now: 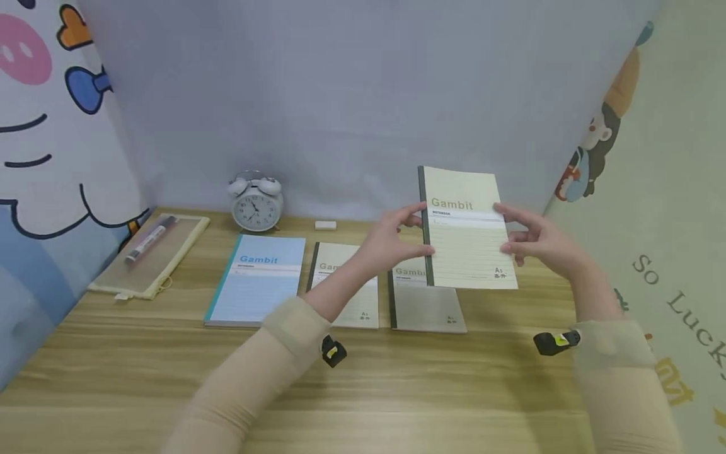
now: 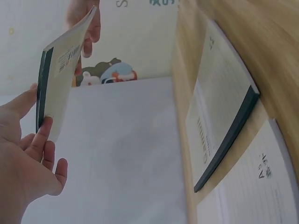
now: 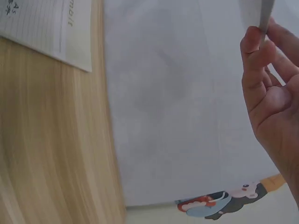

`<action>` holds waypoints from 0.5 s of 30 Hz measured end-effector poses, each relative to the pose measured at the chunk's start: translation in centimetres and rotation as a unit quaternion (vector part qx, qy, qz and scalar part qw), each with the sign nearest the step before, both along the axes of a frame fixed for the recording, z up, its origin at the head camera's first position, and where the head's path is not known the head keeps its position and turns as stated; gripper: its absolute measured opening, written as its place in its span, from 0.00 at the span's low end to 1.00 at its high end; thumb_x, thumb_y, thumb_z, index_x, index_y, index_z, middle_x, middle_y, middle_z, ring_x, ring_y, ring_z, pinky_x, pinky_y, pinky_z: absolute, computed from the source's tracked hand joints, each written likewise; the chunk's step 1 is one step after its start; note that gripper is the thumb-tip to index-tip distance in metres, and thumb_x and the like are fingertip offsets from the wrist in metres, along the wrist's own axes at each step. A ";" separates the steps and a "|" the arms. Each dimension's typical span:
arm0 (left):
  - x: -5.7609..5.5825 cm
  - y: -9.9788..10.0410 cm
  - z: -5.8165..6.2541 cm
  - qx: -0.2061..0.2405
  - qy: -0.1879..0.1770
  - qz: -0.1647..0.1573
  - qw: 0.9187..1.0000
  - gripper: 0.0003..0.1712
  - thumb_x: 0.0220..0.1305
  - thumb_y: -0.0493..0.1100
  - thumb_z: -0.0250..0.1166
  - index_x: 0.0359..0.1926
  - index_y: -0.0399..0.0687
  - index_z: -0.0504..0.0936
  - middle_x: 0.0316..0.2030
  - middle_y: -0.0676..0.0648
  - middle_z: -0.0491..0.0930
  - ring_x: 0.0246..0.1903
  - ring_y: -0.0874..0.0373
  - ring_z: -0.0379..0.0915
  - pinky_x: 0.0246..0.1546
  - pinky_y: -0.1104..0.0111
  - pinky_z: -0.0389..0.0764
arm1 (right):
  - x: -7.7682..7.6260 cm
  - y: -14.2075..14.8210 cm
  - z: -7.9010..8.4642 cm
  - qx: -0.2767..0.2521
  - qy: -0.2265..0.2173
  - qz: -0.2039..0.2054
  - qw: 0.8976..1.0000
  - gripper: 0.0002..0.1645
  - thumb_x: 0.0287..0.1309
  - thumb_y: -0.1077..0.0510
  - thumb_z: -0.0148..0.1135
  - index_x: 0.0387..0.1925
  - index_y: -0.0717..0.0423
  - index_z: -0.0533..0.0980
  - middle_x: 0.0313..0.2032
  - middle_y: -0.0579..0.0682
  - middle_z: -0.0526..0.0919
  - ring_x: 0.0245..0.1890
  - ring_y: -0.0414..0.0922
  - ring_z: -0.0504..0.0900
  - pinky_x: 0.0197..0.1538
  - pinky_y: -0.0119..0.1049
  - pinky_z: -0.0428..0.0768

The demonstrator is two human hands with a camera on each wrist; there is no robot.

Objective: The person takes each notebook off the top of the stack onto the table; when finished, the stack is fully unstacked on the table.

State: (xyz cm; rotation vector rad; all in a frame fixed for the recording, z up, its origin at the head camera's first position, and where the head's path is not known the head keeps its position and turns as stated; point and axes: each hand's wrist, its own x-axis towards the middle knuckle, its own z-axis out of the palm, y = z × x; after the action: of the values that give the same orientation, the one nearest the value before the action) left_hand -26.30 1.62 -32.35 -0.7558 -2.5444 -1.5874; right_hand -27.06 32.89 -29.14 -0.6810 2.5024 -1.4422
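Observation:
A cream notebook with a dark spine (image 1: 467, 252) is held up in the air above the table, its "Gambit" cover facing the head camera. My left hand (image 1: 394, 239) pinches its spine edge between thumb and fingers. On the opposite edge, my right hand (image 1: 535, 243) grips it the same way. In the left wrist view the raised notebook (image 2: 65, 70) shows its back with a barcode label. Below it, a second cream notebook (image 1: 428, 309) lies flat, partly covered by the raised one in the head view. Another cream notebook (image 1: 357, 296) lies to its left, partly behind my left forearm.
A blue notebook (image 1: 261, 284) lies farther left on the wooden table (image 1: 408, 391). Behind it stands a white twin-bell alarm clock (image 1: 257, 208), with a white eraser (image 1: 326, 225) to the right. A marker (image 1: 150, 239) rests on a mesh pouch (image 1: 121, 277) at the far left.

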 end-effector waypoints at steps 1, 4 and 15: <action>0.1 0.5 -0.3 -0.003 0.000 -0.007 1.000 0.49 0.49 0.52 0.74 0.70 0.63 0.59 0.53 0.54 0.76 0.58 0.57 0.63 0.61 0.56 0.66 | 0.2 0.6 -0.3 -0.004 -0.002 0.001 1.000 0.45 0.58 0.67 0.61 0.73 0.48 0.52 0.68 0.46 0.58 0.25 0.38 0.75 0.25 0.35 0.77; 0.6 1.9 -1.3 -0.020 0.002 -0.029 0.999 0.52 0.48 0.53 0.74 0.72 0.63 0.55 0.56 0.54 0.74 0.58 0.58 0.63 0.61 0.56 0.66 | 0.6 2.1 -1.2 -0.020 -0.017 0.005 1.000 0.45 0.59 0.70 0.58 0.73 0.49 0.50 0.65 0.43 0.62 0.35 0.36 0.79 0.31 0.34 0.80; 1.4 6.2 -5.0 -0.033 -0.006 -0.072 0.997 0.53 0.50 0.48 0.74 0.73 0.51 0.53 0.53 0.55 0.74 0.52 0.60 0.66 0.61 0.66 0.65 | 2.2 5.6 -3.9 -0.007 -0.033 -0.009 0.999 0.48 0.57 0.71 0.58 0.74 0.51 0.47 0.70 0.48 0.53 0.55 0.28 0.71 0.45 0.28 0.79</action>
State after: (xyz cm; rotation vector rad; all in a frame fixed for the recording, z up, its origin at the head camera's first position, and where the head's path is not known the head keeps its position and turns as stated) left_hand -24.89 7.80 -37.32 -0.9595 -2.6166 -1.5560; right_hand -24.86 38.45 -33.03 -0.6038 2.4583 -1.4648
